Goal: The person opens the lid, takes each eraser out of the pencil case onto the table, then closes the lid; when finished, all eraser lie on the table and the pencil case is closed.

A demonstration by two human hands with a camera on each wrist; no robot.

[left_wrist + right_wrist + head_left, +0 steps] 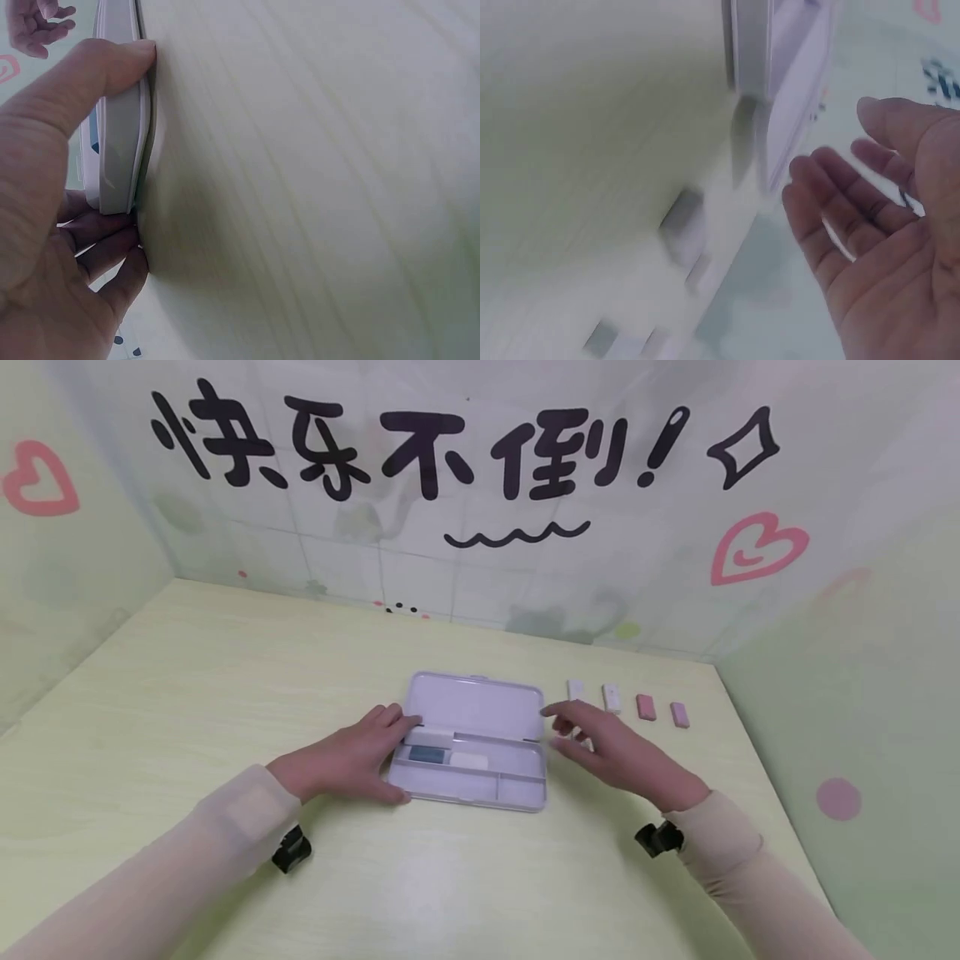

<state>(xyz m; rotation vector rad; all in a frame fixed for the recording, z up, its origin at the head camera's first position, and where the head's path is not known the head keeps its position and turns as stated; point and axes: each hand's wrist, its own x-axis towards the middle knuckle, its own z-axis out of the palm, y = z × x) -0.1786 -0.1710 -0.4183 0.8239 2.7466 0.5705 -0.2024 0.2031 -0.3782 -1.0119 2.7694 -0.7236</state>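
Case (476,718), oblong, pale lilac plastic, hinged lid laid back toward the bench's far edge. Head view: it lay on the light wood-grained bench (187,710), nearer the right edge than the left. Contents, middle compartment: one dark teal rectangular block (427,754); right of it, one white rectangular block (468,762). Toward the bench's far right corner, a row of small oblong blocks: first white block (575,688), second white block (611,697), rose-pink block (646,707), lilac block (679,715). Step, as judged: left hand (356,756) steadied the case while right hand (611,747) worked beside its right end. Good handling called for light, even pressure, lest the case slide, and knuckles clear of the lid's rim.

Left wrist view: thumb and fingers clamped about the case's left end, thumb at the near corner, fingers toward the hinge.

Right wrist view: thumb and fingertips well apart, fingers loosely bent, nothing held; case not touched.
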